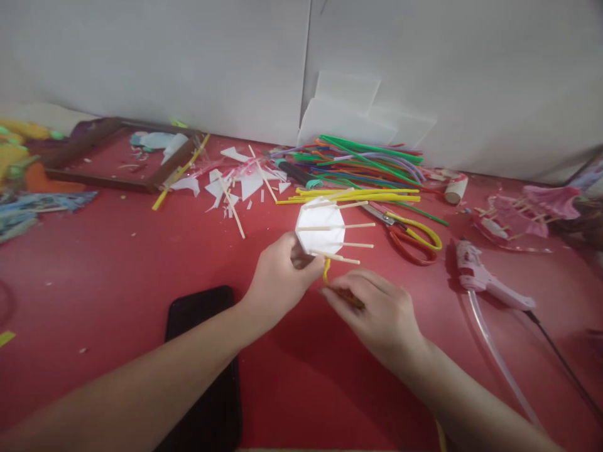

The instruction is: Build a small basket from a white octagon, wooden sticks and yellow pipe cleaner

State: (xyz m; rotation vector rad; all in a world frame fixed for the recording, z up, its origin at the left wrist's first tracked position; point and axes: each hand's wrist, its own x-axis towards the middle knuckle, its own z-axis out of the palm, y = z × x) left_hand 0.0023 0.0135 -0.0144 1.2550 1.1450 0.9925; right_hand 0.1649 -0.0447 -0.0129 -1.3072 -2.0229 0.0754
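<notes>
My left hand (285, 276) is closed on a white, many-sided paper piece (318, 220) and holds it above the table. Several thin wooden sticks (360, 226) are fixed across that piece and jut out to the right. From its lower edge a bent yellow pipe cleaner (326, 270) runs down to my right hand (377, 307), whose thumb and fingers pinch it. Something brownish shows under the right fingers, too blurred to name. A yellow length also appears below my right forearm.
Behind my hands lie scissors (409, 235), coloured pipe cleaners (358, 160) and white paper scraps (249, 185). A pink glue gun (490, 279) with its cord is on the right. A black phone (207, 389) sits under my left forearm; a brown frame (103, 179) is far left.
</notes>
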